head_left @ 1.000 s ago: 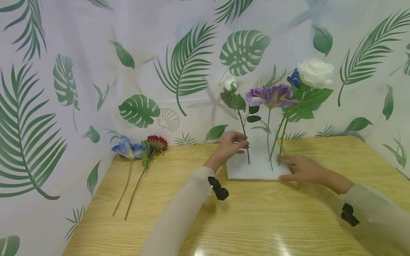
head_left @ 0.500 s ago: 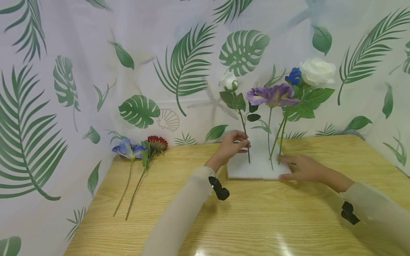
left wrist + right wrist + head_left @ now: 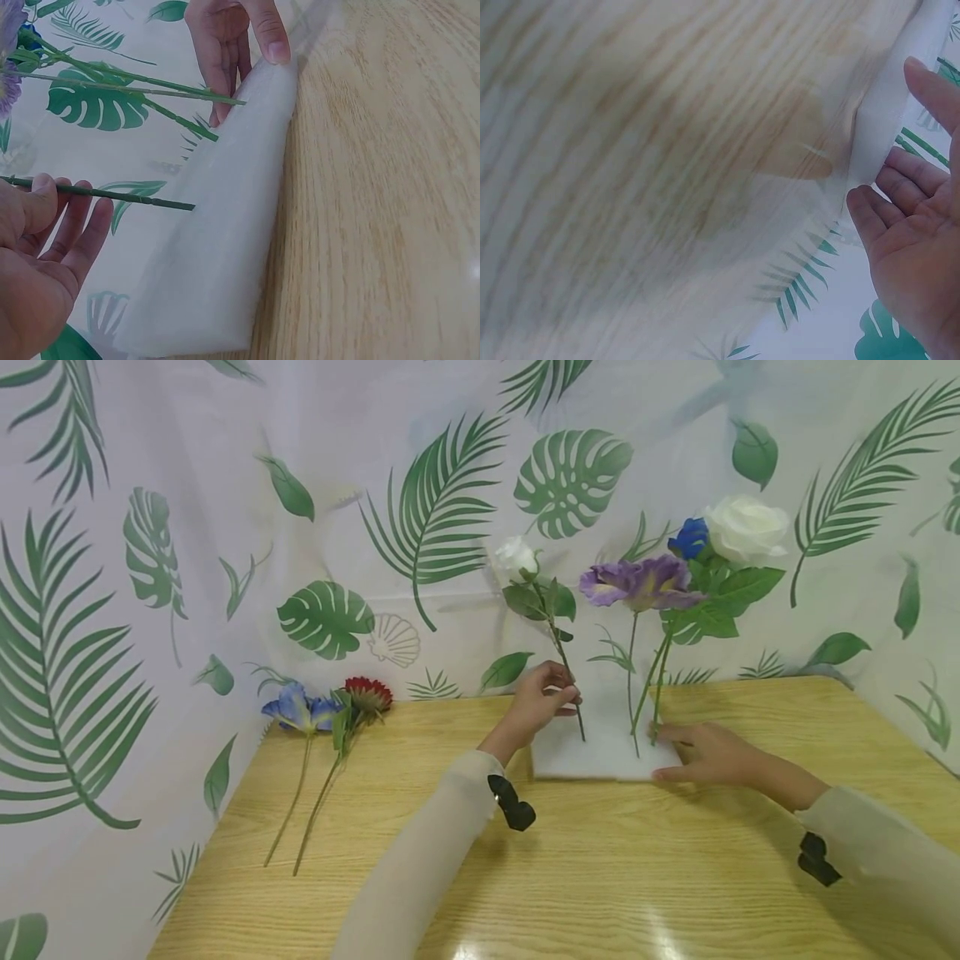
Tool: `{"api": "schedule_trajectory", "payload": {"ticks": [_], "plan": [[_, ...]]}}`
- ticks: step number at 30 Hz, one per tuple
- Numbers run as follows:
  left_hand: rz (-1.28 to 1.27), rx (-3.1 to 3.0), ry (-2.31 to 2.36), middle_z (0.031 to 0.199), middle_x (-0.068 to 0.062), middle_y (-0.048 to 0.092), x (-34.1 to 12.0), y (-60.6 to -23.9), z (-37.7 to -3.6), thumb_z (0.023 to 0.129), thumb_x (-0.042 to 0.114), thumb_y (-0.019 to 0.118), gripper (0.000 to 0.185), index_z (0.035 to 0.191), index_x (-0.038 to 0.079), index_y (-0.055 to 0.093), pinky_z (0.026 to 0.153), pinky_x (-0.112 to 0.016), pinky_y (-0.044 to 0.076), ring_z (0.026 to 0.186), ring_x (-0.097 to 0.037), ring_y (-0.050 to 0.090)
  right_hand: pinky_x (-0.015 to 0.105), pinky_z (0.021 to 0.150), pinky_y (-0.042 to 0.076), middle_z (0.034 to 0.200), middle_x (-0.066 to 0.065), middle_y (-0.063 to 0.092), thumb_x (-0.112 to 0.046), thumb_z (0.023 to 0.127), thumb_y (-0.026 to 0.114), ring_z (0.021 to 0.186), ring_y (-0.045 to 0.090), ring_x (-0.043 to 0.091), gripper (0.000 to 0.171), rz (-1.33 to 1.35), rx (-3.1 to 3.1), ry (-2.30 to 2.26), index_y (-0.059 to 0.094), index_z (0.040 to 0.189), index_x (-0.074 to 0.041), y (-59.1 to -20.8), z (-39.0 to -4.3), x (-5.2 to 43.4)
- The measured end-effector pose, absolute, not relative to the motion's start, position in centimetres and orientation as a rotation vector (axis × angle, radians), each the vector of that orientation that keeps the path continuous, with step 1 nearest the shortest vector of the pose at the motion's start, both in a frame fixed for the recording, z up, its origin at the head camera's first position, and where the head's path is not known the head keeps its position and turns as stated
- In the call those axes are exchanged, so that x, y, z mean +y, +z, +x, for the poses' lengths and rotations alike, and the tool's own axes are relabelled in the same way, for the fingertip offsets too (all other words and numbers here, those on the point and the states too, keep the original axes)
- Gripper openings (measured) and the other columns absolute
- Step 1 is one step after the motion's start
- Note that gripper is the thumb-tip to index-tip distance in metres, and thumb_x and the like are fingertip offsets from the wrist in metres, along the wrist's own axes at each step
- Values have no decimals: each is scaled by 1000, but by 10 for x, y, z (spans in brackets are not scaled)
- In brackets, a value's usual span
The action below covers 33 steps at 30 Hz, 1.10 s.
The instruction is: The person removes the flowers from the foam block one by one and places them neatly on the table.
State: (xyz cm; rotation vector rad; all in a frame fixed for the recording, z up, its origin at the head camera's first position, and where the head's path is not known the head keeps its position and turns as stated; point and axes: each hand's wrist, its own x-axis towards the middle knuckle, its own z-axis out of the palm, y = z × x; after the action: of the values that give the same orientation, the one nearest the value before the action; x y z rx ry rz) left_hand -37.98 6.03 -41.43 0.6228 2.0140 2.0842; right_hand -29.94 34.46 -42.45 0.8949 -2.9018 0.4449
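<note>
In the head view, the left hand (image 3: 534, 706) is pinching the dark stem (image 3: 580, 724) of the small white rose (image 3: 516, 560), thumb and fingers together on it, probably so the flower is not tipping over. The rose's head is leaning left above that hand, and its stem is going down into the foam block (image 3: 562, 766). The right hand (image 3: 716, 756) is resting at the block's right edge, thumb and fingers apart, maybe to stop it sliding on the wood table (image 3: 585, 877). The purple flower (image 3: 645, 583), blue bud (image 3: 690, 538) and big white rose (image 3: 746, 531) are standing in the foam. The blue flower (image 3: 300, 707) and red flower (image 3: 367, 696) are lying well to the left.

In the left wrist view, the stem is meeting the foam just past the fingertips; I cannot tell how deep it is going.

In the right wrist view, the right hand's fingers are touching the foam's edge.
</note>
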Motion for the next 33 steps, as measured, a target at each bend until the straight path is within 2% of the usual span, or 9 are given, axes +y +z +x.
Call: {"api": "schedule_trajectory", "payload": {"ticks": [6,15,24,30,33], "plan": [[639,2009,2150,93,-1,59,58,-412,-380,100,-5,57,14,113,-8,53,83,-38,64,82,-10,65,59,93,56,131,32,63,-47,82,81,116,63,52,79,897,-2903,440,60,136,7,-426,-301,345],[656,2024,2171,93,-2,60,48,-406,-382,100,-6,57,15,115,-9,55,83,-40,65,81,-10,65,59,95,55,132,33,61,-47,82,82,118,62,51,80,891,-2916,441,59,136,8,-426,-302,345],[725,2071,2096,99,-11,63,30,-403,-381,99,-5,59,18,116,-9,56,83,-42,65,83,-11,67,60,96,54,133,32,61,-47,81,82,118,62,52,80,894,-2905,445,60,136,7,-427,-303,344],[759,2122,2031,108,-24,65,15,-401,-379,100,-4,59,17,116,-9,56,81,-40,65,86,-15,69,60,93,56,131,34,61,-47,81,82,115,63,52,80,898,-2908,451,60,136,7,-427,-303,344],[770,2138,2012,108,-28,65,8,-401,-378,100,-5,58,15,114,-9,56,82,-45,64,85,-14,69,60,93,56,131,34,61,-47,81,82,115,63,52,80,897,-2910,446,60,136,8,-426,-303,343]]}}
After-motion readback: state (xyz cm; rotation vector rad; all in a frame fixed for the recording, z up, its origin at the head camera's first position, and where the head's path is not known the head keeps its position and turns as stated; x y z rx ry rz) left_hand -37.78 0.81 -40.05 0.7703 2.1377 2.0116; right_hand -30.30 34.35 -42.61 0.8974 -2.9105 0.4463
